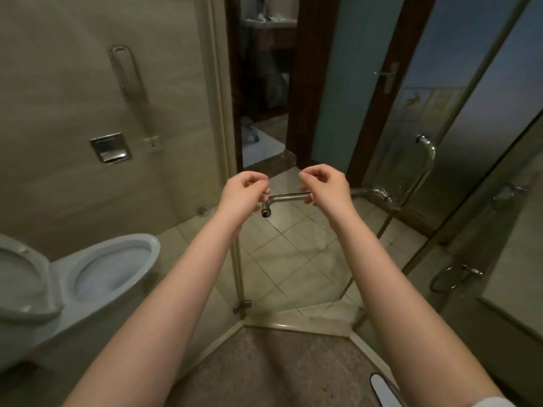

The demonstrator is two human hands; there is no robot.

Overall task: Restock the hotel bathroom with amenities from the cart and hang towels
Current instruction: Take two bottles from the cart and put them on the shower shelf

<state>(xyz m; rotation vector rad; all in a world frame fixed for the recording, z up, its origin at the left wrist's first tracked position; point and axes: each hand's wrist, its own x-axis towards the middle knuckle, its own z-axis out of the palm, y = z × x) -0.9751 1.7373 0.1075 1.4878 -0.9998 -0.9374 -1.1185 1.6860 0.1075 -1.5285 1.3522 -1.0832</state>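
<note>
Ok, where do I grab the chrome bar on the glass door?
Grip the chrome bar on its straight horizontal middle, coming from above with fingers curling over. Its left end bends into an elbow mount, and the left hand and right hand flank that span.

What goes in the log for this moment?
left hand, right hand: fingers curled beside chrome bar, grip unclear | held items: none visible | toilet: open

A toilet (114, 268) (lid up) is seen at 8 o'clock. A recessed holder (110, 147) is set in the wall at 10, a grab bar (126, 71) mounted above it. A doorway (264, 83) is seen at 12, a glass door's handle (423, 168) at 3.
</note>
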